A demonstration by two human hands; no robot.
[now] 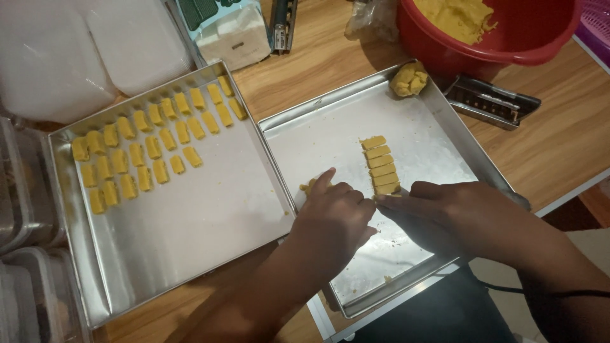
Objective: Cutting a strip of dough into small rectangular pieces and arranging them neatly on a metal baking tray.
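Two metal trays lie side by side on a wooden table. The left tray (190, 216) bears several rows of small yellow dough pieces (146, 149). On the right tray (318, 133) a short strip of cut dough pieces (380, 166) lies in a column. My left hand (333, 219) rests on the right tray's near left part, fingers curled around a small yellow dough piece (308, 186). My right hand (438, 209) lies flat beside it, fingertips touching the near end of the cut strip. A lump of dough (408, 79) sits in the right tray's far corner.
A red bowl (508, 47) of yellow dough stands at the back right. A metal dough press (492, 101) lies beside the right tray. White plastic lids (76, 51) and a box (229, 28) sit at the back left. Clear containers (25, 254) line the left edge.
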